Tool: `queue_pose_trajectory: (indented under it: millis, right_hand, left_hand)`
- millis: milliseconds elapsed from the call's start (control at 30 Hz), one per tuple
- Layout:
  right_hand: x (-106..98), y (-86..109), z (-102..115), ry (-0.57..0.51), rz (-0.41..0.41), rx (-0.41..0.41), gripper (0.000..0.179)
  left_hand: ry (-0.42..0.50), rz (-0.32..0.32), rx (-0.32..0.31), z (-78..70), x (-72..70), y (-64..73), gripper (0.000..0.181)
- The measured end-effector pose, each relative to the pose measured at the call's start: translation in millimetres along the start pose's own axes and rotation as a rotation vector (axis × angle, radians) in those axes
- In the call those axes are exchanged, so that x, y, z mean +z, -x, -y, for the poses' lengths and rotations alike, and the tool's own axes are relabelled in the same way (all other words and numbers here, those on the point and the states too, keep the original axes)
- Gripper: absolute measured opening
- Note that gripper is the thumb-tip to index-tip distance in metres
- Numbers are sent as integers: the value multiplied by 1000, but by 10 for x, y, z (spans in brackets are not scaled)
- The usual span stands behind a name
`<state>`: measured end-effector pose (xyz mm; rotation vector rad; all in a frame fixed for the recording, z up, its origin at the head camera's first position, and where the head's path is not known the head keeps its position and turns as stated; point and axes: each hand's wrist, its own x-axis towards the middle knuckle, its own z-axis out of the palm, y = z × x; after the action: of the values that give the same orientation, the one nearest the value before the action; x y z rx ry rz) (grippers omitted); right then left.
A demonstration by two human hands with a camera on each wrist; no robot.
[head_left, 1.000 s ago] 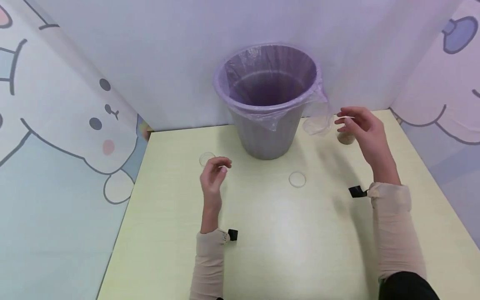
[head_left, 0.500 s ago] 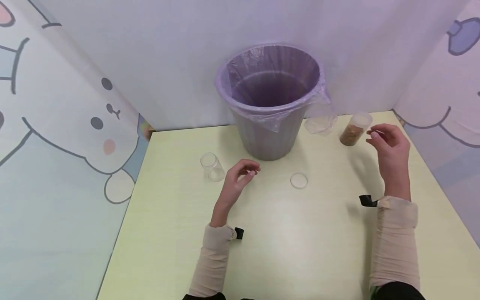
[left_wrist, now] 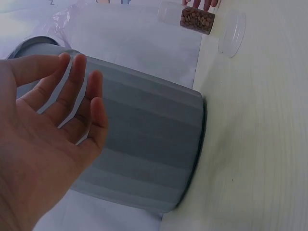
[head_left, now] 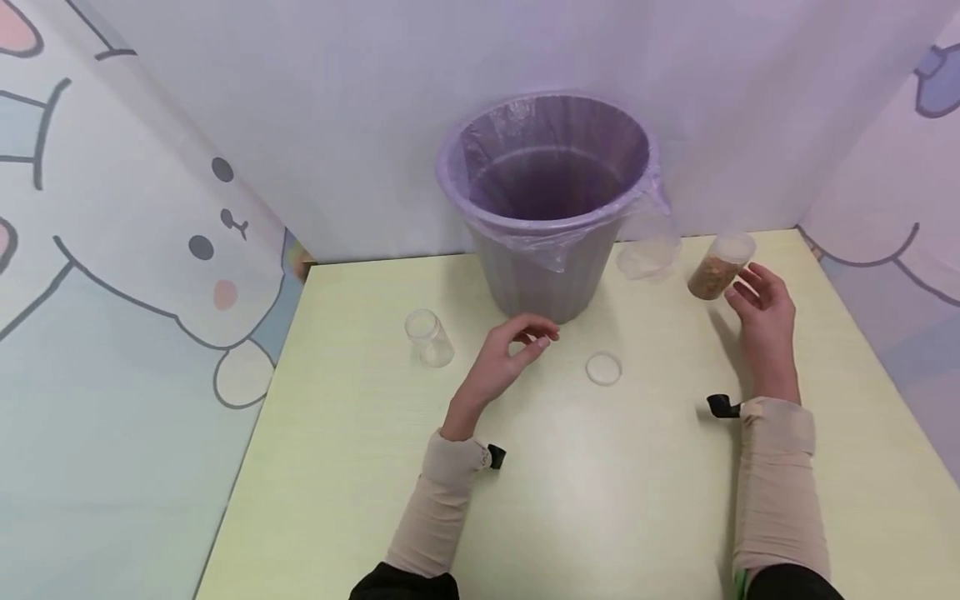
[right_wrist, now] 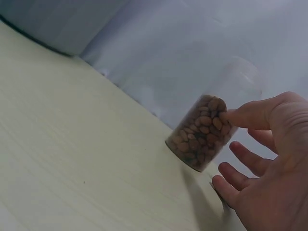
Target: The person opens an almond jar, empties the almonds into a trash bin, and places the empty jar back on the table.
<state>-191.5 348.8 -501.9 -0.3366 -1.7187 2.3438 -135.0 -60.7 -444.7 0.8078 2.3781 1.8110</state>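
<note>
At the table's right, a clear jar (head_left: 722,265) stands partly filled with brown nuts that look like almonds, clearest in the right wrist view. My right hand (head_left: 767,321) is beside this jar, its thumb and fingers loosely bent. In the right wrist view a fingertip overlaps the jar's side; whether it touches cannot be told. My left hand (head_left: 510,358) hovers before the bin (head_left: 536,267), fingers gently bent and holding nothing. A second clear jar (head_left: 430,337), seemingly vacant, stands to its left. Between my hands lies a round clear lid (head_left: 603,368).
The grey bin, lined with a thin purple bag (head_left: 645,196), stands at the back of the pale table (head_left: 337,467). A round clear plastic piece (head_left: 648,258) sits right of it. Printed cloth (head_left: 360,125) encloses the back and sides.
My left hand has moved right, from the vacant jar to in front of the bin. My right hand drew back, uncovering the nut jar, then came in close beside it again.
</note>
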Motion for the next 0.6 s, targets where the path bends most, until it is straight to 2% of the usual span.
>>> queue_pose_trajectory:
  millis: [133, 233, 367, 467, 600]
  right_hand:
    - [57, -49, 37, 72, 9, -14, 64]
    - [117, -80, 44, 196, 26, -20, 67]
    - [166, -96, 10, 421, 30, 12, 69]
    - [168, -116, -31, 528, 42, 19, 69]
    - [167, -172, -137, 536, 25, -40, 66]
  left_hand:
    - [-2, 40, 4, -36, 88, -120, 20]
    - [-1, 74, -1, -51, 142, -162, 21]
    - [-12, 119, -8, -56, 172, -134, 21]
    - [-28, 137, -6, -58, 171, -92, 21]
    - [-47, 143, 2, -91, 132, -51, 20]
